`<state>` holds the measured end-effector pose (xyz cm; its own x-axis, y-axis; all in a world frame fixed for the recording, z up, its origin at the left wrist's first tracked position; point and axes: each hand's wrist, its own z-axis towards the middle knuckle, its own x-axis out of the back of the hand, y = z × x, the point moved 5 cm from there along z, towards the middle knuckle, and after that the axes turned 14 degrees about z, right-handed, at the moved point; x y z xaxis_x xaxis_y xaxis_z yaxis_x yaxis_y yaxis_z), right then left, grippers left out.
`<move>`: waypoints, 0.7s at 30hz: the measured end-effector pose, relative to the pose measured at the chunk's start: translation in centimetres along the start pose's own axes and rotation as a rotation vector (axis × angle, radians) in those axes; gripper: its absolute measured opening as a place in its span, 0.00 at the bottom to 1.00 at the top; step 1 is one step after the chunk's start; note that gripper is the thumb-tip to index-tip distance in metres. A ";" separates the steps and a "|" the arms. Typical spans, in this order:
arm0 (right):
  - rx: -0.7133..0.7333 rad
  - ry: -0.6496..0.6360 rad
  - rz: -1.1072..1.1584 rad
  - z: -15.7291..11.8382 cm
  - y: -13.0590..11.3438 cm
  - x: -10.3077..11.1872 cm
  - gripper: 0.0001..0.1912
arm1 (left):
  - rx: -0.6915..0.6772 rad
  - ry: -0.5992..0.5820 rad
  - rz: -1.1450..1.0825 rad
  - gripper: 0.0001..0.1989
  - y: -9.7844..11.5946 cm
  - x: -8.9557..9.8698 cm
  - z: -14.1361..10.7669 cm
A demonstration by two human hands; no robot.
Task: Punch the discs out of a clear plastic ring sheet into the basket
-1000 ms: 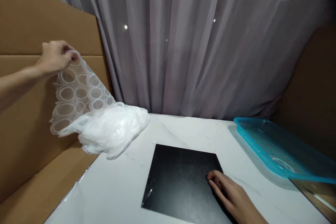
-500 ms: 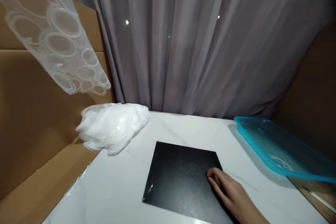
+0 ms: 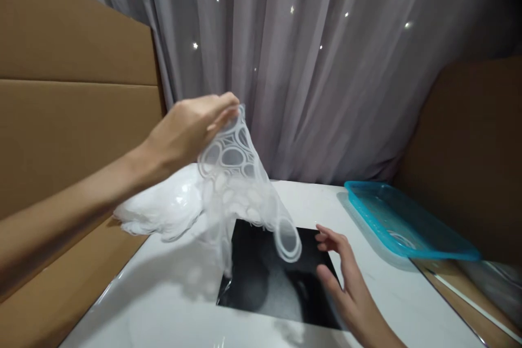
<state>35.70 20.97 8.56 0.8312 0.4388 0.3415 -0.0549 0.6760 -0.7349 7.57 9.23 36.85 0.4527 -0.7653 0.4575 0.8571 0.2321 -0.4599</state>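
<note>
Pinched in my left hand [image 3: 199, 119] is the top of a limp, translucent plastic sheet [image 3: 232, 157] patterned with white rings; whether it is a single layer or a bag I cannot tell. It hangs in folds over a flat black square board [image 3: 281, 293], its lower end blurred by motion. At the board's right side is my right hand [image 3: 342, 266], fingers and thumb apart and nothing between them. Partly behind my left forearm, a white, glossy, crumpled bundle [image 3: 167, 206] lies on the table.
A white marbled table [image 3: 163, 304] carries these things. On the right stands a clear tray with a blue rim [image 3: 391, 234]. Cardboard panels [image 3: 73, 119] rise at left and right, and a grey curtain [image 3: 277, 76] with small shiny stars hangs behind.
My left hand has brought the patterned plastic sheet from the upper left down to the middle, over the black board. My right hand has opened from its curled pose on the board.
</note>
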 end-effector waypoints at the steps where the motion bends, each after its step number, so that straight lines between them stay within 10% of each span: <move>1: 0.059 0.008 -0.046 0.5 -1.8 -0.9 0.37 | -0.015 0.001 -0.029 0.13 0.8 -0.7 -0.3; 3: 0.168 0.052 -0.236 1.9 -4.6 -2.9 0.48 | -0.012 0.008 -0.100 0.10 2.0 -1.7 -0.3; 8: 0.277 0.208 -0.443 6.5 -5.0 -4.6 0.33 | 0.017 -0.034 -0.299 0.08 3.9 -2.0 0.1; 14: 0.101 -0.117 -0.221 11.3 -0.9 0.7 0.21 | -0.003 -0.133 -0.341 0.17 3.9 -1.3 -2.3; 21: -0.072 -0.478 0.168 19.8 1.3 5.0 0.21 | 0.153 -0.460 -0.475 0.22 -1.1 -8.0 -1.9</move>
<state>28.80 35.81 20.89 0.4670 0.7713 0.4325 -0.1140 0.5376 -0.8355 2.49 13.97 32.29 0.0476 -0.4798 0.8761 0.9986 0.0419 -0.0314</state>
